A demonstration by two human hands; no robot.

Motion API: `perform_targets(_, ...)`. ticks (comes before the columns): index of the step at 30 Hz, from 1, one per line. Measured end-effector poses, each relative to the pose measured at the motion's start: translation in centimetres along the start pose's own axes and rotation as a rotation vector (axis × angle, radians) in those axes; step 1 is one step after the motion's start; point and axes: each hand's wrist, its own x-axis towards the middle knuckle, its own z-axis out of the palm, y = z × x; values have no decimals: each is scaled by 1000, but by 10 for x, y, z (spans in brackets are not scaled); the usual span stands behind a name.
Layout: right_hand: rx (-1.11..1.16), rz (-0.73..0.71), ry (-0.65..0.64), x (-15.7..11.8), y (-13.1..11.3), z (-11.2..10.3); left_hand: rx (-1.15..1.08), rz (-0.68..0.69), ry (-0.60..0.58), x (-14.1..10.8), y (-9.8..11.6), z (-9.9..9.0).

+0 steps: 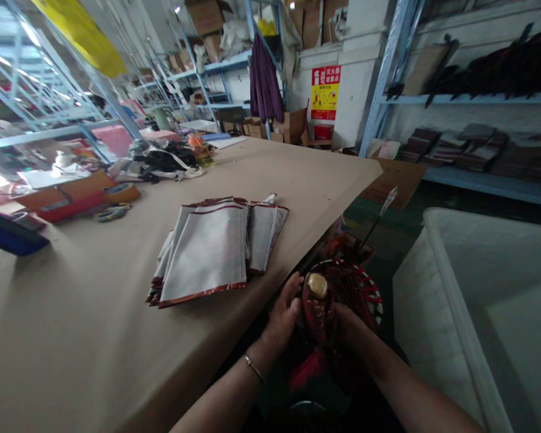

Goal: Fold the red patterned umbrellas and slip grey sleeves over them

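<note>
A dark red patterned cloth piece (316,319) is between my two hands, just off the table's right edge. At its top sits a small tan, rounded block (317,285) whose kind I cannot make out. My left hand (280,316) grips the cloth from the left, with the thumb against it. From the right, my right hand (352,328) holds the same cloth; its fingers are mostly hidden. Below the cloth hangs a bright red tassel (307,368). Right behind my hands stands a round basket (375,294) with dark red cords or strips inside.
Grey fabric pieces with red-brown edges (207,246) lie stacked on the brown-covered table (94,337). Scissors (112,212) and a tape roll (122,192) lie to the left. A large white bin (437,300) stands at the right. Blue shelving (491,99) rises behind it.
</note>
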Motion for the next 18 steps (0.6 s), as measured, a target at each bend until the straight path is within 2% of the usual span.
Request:
perform_targets(2, 76, 53, -3, -1, -9, 4, 142, 158, -83, 0, 22, 3)
perform_targets(3, 107, 65, 3, -4, -15, 6, 233, 205, -66, 0, 33, 5)
perform_targets(6, 200, 87, -15, -20, -36, 15, 392, 316, 128, -1, 68, 10)
perform_targets(9, 281, 42, -61, -36, -62, 20, 218, 449, 243, 4, 105, 15)
perform_targets(11, 309, -13, -56, -36, -72, 19, 31, 504, 318, 9, 119, 16)
perform_targets(13, 312, -22, -10, -27, -68, 15, -89, 483, 417, 12, 115, 15)
perform_targets(15, 292, 16, 48, -11, -49, 7, -96, 376, 470, 7, 96, 11)
perform_targets(17, 243, 69, 74, 4, -23, 0, -60, 246, 420, -2, 69, 5)
perform_targets(18, 229, 95, 69, 11, -9, -3, -67, 207, 357, -7, 56, 2)
